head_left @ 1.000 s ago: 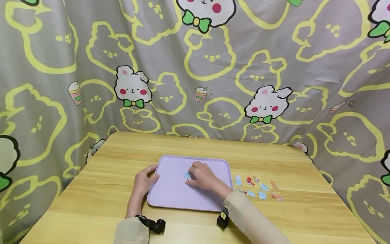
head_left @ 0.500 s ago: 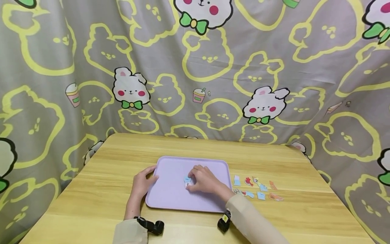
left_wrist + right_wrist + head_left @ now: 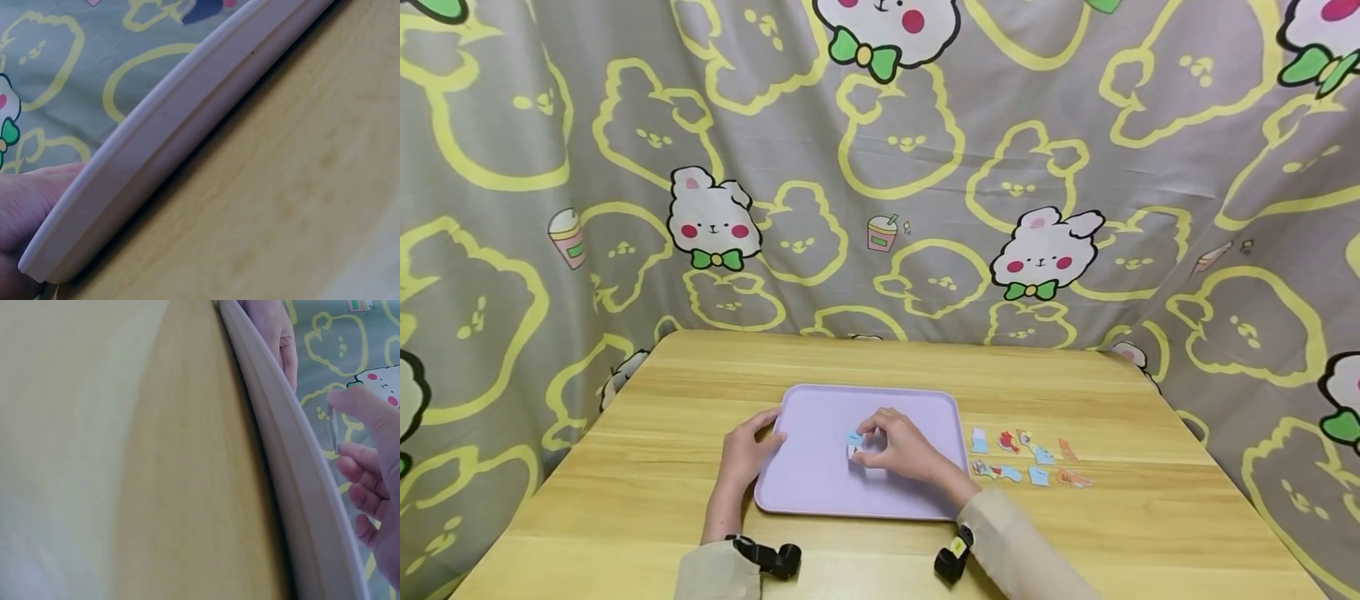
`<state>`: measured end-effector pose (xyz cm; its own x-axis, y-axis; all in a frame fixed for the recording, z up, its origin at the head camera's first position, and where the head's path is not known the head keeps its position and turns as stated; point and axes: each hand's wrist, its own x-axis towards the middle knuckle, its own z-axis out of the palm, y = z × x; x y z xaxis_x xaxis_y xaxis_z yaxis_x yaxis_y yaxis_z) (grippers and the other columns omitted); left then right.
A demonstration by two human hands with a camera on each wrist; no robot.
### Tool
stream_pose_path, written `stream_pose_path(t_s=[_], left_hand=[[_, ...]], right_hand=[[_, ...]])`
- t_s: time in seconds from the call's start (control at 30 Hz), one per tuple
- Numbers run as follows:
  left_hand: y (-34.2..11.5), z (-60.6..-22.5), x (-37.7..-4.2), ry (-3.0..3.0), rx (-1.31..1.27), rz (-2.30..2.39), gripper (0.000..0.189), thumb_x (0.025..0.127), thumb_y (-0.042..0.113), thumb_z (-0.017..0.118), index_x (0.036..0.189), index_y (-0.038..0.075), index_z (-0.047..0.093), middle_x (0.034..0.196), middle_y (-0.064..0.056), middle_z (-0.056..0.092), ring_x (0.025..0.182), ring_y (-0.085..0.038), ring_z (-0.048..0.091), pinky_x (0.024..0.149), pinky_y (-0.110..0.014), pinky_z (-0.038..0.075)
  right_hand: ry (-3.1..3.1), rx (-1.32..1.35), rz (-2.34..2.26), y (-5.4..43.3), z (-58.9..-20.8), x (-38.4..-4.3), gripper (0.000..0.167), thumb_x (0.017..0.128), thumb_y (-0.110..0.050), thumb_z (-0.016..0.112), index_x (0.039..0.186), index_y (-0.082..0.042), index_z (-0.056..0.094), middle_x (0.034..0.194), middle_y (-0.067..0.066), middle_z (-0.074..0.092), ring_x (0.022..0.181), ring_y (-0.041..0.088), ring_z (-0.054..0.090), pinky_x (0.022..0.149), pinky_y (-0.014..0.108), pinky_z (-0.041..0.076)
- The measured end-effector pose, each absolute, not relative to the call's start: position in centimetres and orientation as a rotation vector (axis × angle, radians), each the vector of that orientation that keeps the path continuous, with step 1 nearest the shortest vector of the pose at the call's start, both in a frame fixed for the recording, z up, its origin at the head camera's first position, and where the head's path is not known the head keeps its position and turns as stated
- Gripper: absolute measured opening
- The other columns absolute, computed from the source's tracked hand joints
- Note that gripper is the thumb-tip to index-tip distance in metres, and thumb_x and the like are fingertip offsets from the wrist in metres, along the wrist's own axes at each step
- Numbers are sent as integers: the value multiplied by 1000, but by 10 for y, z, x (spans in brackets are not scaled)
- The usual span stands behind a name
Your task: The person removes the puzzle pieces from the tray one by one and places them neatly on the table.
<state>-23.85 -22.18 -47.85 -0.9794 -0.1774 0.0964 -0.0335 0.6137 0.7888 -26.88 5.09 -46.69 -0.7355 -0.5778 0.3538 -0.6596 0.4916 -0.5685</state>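
Note:
A light purple tray (image 3: 808, 483) lies flat on the table. Over its middle, my right hand (image 3: 901, 446) pinches a small blue-and-white puzzle piece (image 3: 853, 447) between thumb and forefinger; the right wrist view catches this thin piece (image 3: 333, 428) edge-on, above the tray rim. My left hand (image 3: 747, 452) rests against the tray's left side, its thumb over the rim and the other fingers along the outer edge. Only part of that left hand (image 3: 28, 212) shows behind the tray wall in the left wrist view.
To the right of the tray, several loose picture pieces lie in two rough rows, among them a red one (image 3: 1007, 442), a blue one (image 3: 1038, 476) and an orange one (image 3: 1075, 478). A patterned curtain (image 3: 820, 100) hangs behind the wooden table (image 3: 625, 492).
The right thumb and forefinger have opened out slightly around the piece, leaving more of it visible. The left hand stays at the tray's edge; the head view has drifted a little.

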Motion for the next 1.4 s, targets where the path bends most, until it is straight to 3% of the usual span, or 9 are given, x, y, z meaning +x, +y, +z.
stream_pose_path(t_s=[0.3,0.73,1.4], left_hand=[[-222,-479,-241,-2678,183,-1315,47,92,12,66,138,6,56,141,-18,56,140,-42,40,118,-55,31],[-219,-476,-238,-2686,167,-1277,46,92,13,66,137,5,56,140,-18,56,138,-42,43,117,-55,33],[-221,-477,-236,-2715,175,-1289,48,93,13,64,139,4,54,142,-19,54,140,-44,39,117,-57,31]], right_hand=[[-2559,1067,1165,51,-465,-264,29,77,-29,81,101,-17,69,89,-3,62,81,18,52,72,17,40],[-2637,1014,1148,69,-465,-264,29,79,-31,79,103,-18,69,91,-5,62,83,12,50,75,19,41],[-2522,994,1197,103,-464,-262,30,78,-24,81,103,-14,69,90,0,63,80,15,52,72,24,46]])
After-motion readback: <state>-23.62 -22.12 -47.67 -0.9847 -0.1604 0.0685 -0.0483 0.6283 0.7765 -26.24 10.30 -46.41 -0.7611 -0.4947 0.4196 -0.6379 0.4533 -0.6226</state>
